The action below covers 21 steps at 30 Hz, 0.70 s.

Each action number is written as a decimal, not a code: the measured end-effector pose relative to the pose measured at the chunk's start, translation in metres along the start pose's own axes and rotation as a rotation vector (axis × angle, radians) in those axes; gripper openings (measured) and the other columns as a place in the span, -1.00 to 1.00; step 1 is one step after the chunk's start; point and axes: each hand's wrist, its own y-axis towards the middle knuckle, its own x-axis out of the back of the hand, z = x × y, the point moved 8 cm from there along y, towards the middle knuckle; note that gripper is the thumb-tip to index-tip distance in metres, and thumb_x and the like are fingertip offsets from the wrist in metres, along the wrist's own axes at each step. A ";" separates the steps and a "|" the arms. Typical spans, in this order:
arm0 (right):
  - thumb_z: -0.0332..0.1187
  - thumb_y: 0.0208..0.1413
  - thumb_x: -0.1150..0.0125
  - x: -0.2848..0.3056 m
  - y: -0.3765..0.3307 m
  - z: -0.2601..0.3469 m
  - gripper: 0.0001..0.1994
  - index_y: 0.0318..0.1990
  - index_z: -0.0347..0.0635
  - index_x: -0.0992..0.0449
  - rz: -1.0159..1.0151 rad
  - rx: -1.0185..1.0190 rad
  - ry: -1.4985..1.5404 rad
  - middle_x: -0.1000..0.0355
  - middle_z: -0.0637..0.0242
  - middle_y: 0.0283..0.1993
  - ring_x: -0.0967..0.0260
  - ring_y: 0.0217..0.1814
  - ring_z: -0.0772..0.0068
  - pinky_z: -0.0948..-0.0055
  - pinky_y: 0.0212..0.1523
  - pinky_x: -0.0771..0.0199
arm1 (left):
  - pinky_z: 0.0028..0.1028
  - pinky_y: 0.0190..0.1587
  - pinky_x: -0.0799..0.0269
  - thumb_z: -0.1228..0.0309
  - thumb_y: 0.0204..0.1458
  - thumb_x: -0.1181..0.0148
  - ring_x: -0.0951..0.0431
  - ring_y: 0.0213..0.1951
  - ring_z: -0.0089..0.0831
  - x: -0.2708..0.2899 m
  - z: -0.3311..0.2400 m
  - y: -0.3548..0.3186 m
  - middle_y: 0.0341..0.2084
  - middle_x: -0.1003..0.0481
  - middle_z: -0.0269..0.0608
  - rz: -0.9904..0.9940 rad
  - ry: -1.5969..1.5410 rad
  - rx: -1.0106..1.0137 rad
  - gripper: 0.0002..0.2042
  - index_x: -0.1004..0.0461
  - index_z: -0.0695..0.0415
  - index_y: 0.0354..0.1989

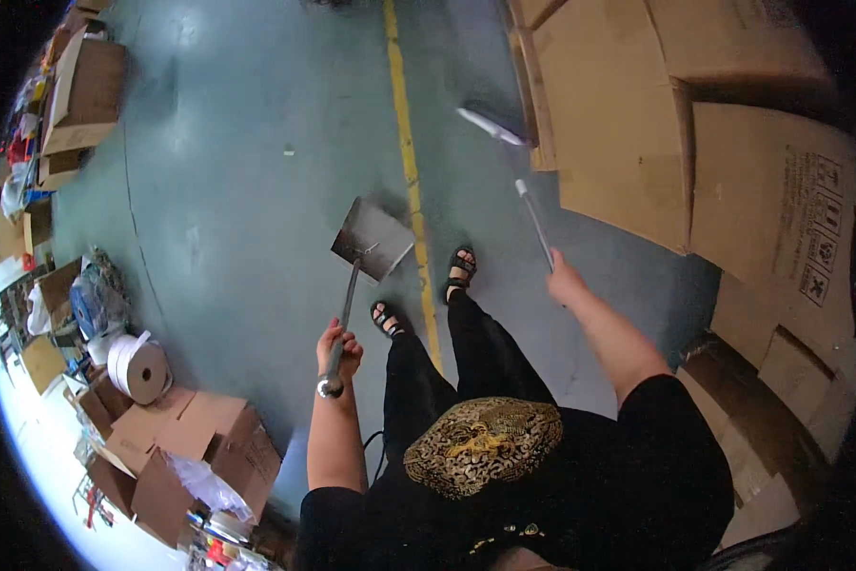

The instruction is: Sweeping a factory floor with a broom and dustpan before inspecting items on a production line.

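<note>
Left hand (340, 350) gripped the handle (350, 297) of the dustpan (375, 233), at 11 o'clock from the torso (580, 476); right hand (567, 280) grasped a stick (536, 221) pointing to 11, broom head (490, 126) beyond, join unclear. Dustpan looked light, stiff, probably slick; best held near the handle's upper end.

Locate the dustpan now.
In the head view, the dustpan is just left of the yellow floor line, ahead of the left hand gripping its handle.
</note>
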 end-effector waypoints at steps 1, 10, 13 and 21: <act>-0.41 -0.14 0.12 -0.013 0.006 0.001 -0.46 0.08 0.02 0.07 0.019 -0.072 0.057 -0.31 -0.01 -0.37 -0.31 -0.40 0.06 0.19 -0.44 -0.30 | -0.53 -0.70 -0.08 0.41 -0.18 0.05 -0.12 -0.78 -0.53 0.013 -0.008 -0.008 -0.74 -0.19 -0.37 0.077 -0.008 0.026 -0.77 -0.20 -0.18 -0.30; -0.49 -0.20 0.17 -0.186 -0.100 0.127 -0.35 0.13 -0.03 0.22 0.354 -0.046 -0.154 -0.32 -0.10 -0.39 -0.34 -0.41 0.08 0.21 -0.45 -0.34 | -0.56 -0.73 -0.06 0.42 -0.19 0.10 -0.09 -0.80 -0.56 0.194 -0.115 -0.025 -0.81 -0.13 -0.41 -0.033 0.013 -0.004 -0.86 -0.18 -0.17 -0.44; -0.46 -0.15 0.18 -0.249 -0.148 0.180 -0.35 0.15 -0.07 0.28 0.486 0.074 -0.281 -0.31 -0.13 -0.31 -0.30 -0.27 0.00 0.19 -0.26 -0.27 | -0.55 -0.75 -0.06 0.42 -0.21 0.09 -0.07 -0.82 -0.56 0.240 -0.150 -0.007 -0.83 -0.11 -0.42 -0.116 0.042 0.025 -0.87 -0.13 -0.16 -0.53; -0.44 -0.16 0.11 -0.346 -0.256 0.276 -0.49 0.04 -0.03 0.03 0.569 0.387 -0.133 -0.31 -0.02 -0.43 -0.31 -0.40 0.04 0.21 -0.41 -0.27 | -0.54 -0.77 -0.04 0.43 -0.22 0.09 -0.07 -0.83 -0.53 0.304 -0.179 -0.010 -0.83 -0.14 -0.40 -0.082 0.008 0.020 -0.78 -0.14 -0.22 -0.39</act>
